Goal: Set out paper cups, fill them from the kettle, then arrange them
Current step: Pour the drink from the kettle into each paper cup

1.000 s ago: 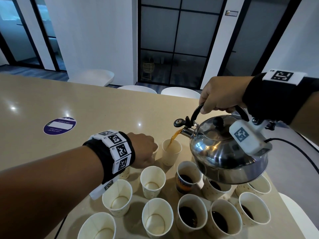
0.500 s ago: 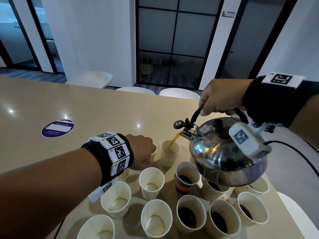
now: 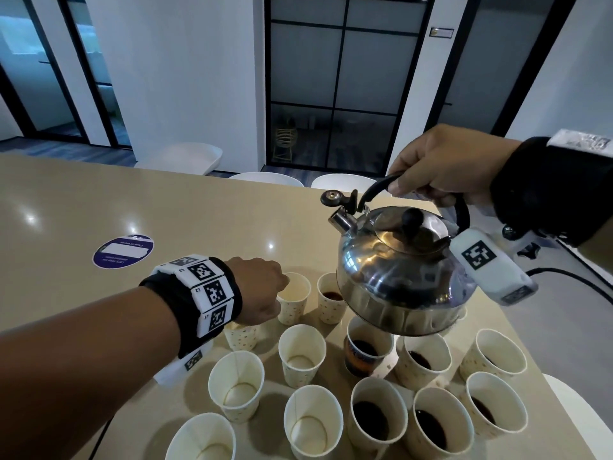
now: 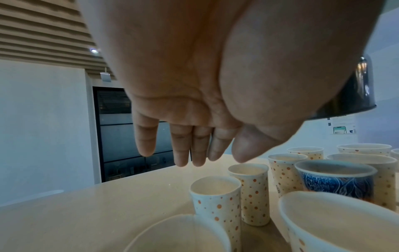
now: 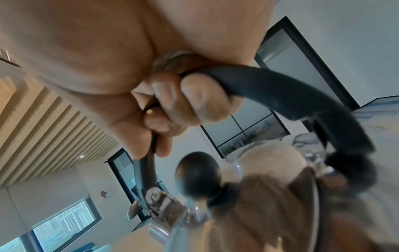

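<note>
Both busy: right hand (image 3: 441, 164) grips kettle (image 3: 398, 270); left hand (image 4: 194, 105) hangs seemingly slack.

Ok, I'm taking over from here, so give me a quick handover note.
Right hand grips the kettle handle, holding it nearly level above the cups, not pouring.
Left hand is open beside the far empty cup.
Done: right-side cups, like the far filled cup, hold dark liquid.
Left: fill the left-side empties, then arrange.

Silver kettle (image 3: 398, 273) with black handle (image 5: 280, 95); white orange-dotted cups (image 4: 218, 202), one seemingly blue-patterned cup (image 4: 336, 182)
</note>
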A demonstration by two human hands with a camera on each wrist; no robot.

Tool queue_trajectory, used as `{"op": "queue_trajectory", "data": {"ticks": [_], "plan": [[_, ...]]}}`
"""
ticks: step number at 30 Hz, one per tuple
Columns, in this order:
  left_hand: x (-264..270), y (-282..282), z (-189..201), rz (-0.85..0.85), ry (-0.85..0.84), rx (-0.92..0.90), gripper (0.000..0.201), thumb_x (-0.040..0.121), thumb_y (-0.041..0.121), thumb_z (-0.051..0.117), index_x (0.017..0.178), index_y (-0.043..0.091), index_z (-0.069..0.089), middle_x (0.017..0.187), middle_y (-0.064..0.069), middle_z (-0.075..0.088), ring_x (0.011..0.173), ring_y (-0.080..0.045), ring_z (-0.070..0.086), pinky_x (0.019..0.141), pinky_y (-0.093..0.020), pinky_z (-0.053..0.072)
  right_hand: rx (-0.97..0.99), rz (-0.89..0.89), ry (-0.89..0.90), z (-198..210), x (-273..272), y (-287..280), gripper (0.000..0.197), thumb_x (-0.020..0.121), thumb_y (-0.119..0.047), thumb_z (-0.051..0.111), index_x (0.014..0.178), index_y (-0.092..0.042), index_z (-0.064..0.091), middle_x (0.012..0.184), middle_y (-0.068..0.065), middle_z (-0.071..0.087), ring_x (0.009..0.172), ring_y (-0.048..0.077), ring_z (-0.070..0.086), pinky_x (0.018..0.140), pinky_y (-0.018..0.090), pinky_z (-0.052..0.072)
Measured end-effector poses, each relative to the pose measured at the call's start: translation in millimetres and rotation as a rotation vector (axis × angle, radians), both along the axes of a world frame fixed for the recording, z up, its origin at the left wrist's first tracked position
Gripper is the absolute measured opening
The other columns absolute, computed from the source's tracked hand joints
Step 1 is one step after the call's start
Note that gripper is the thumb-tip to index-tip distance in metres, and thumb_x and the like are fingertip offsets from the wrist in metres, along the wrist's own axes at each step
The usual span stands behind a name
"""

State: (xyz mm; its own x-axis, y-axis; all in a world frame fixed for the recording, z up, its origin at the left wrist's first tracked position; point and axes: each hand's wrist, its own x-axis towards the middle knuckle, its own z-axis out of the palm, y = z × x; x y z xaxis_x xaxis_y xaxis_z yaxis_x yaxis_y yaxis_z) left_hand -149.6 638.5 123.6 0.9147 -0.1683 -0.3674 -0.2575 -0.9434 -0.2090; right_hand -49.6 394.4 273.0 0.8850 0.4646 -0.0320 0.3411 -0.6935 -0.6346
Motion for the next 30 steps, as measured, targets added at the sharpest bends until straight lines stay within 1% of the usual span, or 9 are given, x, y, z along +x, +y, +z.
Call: {"op": "queue_trajectory", "data": {"ticks": [2, 6, 9, 13, 16, 19, 24, 28, 30], "plan": [[-2, 3, 1, 0.003, 0.008, 0.005, 0.052, 0.102, 0.036, 0.040, 0.149, 0.015, 0.039, 0.147, -0.004, 0.043, 0.124, -0.026, 0.053, 0.100, -0.046, 0.048, -0.001, 0.013, -0.006, 2, -1, 8, 0.004, 0.077, -0.010, 0.077, 0.078, -0.006, 0.075, 0.056, 0.010, 0.054, 0.049, 0.021, 0.040, 0.044, 0.022, 0.034], [-4, 7, 0, 0.009, 0.020, 0.001, 0.053, 0.103, 0.038, 0.040, 0.151, 0.017, 0.037, 0.149, -0.004, 0.041, 0.127, -0.026, 0.050, 0.103, -0.046, 0.046, -0.102, 0.053, -0.021, 1, -8, 29, 0.005, 0.080, -0.016, 0.076, 0.080, -0.011, 0.076, 0.059, 0.010, 0.057, 0.056, 0.026, 0.044, 0.045, 0.023, 0.037], [-6, 11, -3, 0.008, 0.016, -0.012, 0.051, 0.103, 0.039, 0.040, 0.149, 0.016, 0.041, 0.147, -0.005, 0.043, 0.127, -0.027, 0.051, 0.103, -0.046, 0.046, -0.138, 0.057, -0.033, -3, -13, 45, 0.006, 0.081, -0.016, 0.076, 0.080, -0.011, 0.076, 0.054, 0.006, 0.056, 0.055, 0.026, 0.045, 0.044, 0.023, 0.037], [-9, 20, -9, 0.004, 0.000, -0.033, 0.050, 0.101, 0.040, 0.041, 0.145, 0.016, 0.045, 0.144, -0.005, 0.046, 0.123, -0.027, 0.054, 0.099, -0.047, 0.048, -0.201, 0.079, -0.032, -10, -18, 62, 0.007, 0.080, -0.016, 0.076, 0.077, -0.010, 0.075, 0.058, 0.010, 0.056, 0.057, 0.027, 0.044, 0.044, 0.025, 0.036], [-11, 24, -11, -0.003, 0.001, -0.034, 0.048, 0.101, 0.038, 0.042, 0.142, 0.014, 0.048, 0.140, -0.006, 0.049, 0.119, -0.028, 0.056, 0.096, -0.047, 0.050, -0.250, 0.084, -0.039, -13, -21, 69, 0.007, 0.082, -0.015, 0.075, 0.079, -0.009, 0.075, 0.060, 0.010, 0.057, 0.055, 0.026, 0.045, 0.044, 0.024, 0.036], [-11, 28, -10, -0.008, 0.018, -0.037, 0.046, 0.101, 0.037, 0.042, 0.140, 0.014, 0.049, 0.137, -0.006, 0.050, 0.116, -0.028, 0.056, 0.094, -0.047, 0.050, -0.301, 0.086, -0.041, -15, -24, 76, 0.008, 0.083, -0.014, 0.073, 0.080, -0.007, 0.074, 0.055, 0.008, 0.054, 0.050, 0.022, 0.043, 0.042, 0.023, 0.035], [-12, 31, -12, -0.010, 0.016, -0.050, 0.045, 0.101, 0.038, 0.042, 0.139, 0.015, 0.050, 0.133, -0.005, 0.052, 0.114, -0.028, 0.057, 0.094, -0.046, 0.051, -0.361, 0.087, -0.031, -18, -24, 85, 0.007, 0.083, -0.013, 0.073, 0.079, -0.007, 0.074, 0.049, 0.003, 0.052, 0.047, 0.019, 0.041, 0.039, 0.022, 0.034], [-11, 32, -13, -0.016, 0.010, -0.051, 0.044, 0.100, 0.038, 0.042, 0.137, 0.015, 0.052, 0.130, -0.005, 0.053, 0.111, -0.027, 0.058, 0.091, -0.045, 0.052, -0.395, 0.102, -0.025, -18, -25, 92, 0.006, 0.083, -0.013, 0.074, 0.080, -0.008, 0.074, 0.059, 0.008, 0.056, 0.053, 0.022, 0.044, 0.040, 0.023, 0.036], [-12, 33, -14, -0.021, 0.007, -0.047, 0.043, 0.100, 0.038, 0.041, 0.135, 0.015, 0.052, 0.128, -0.005, 0.053, 0.110, -0.027, 0.058, 0.090, -0.044, 0.051, -0.410, 0.101, -0.029, -19, -24, 94, 0.006, 0.083, -0.013, 0.074, 0.080, -0.008, 0.074, 0.060, 0.007, 0.056, 0.053, 0.021, 0.044, 0.040, 0.022, 0.036]]}}
